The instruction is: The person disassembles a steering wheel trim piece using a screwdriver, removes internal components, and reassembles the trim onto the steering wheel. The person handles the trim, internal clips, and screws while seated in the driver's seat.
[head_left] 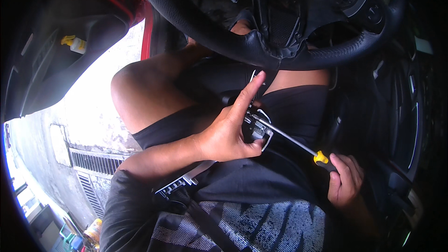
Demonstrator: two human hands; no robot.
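Note:
My left hand (226, 133) grips a small dark car part with metal brackets (259, 132) above my lap, thumb at its near side and index finger stretched out past it. Most of the part is hidden behind the hand. My right hand (346, 179) is closed round the dark end of a screwdriver (298, 143) with a yellow collar. The screwdriver's long shaft slants up to the left, and its tip meets the part near my left fingers. A grey slotted metal piece (175, 187) shows beside my left forearm.
The black steering wheel (182, 14), partly stripped at its centre, spans the space above my knees. To the left, the car door (100, 42) stands open, with a yellow-topped bottle (74, 43) in it. Outside, a floor grate (95, 162) lies in the pavement.

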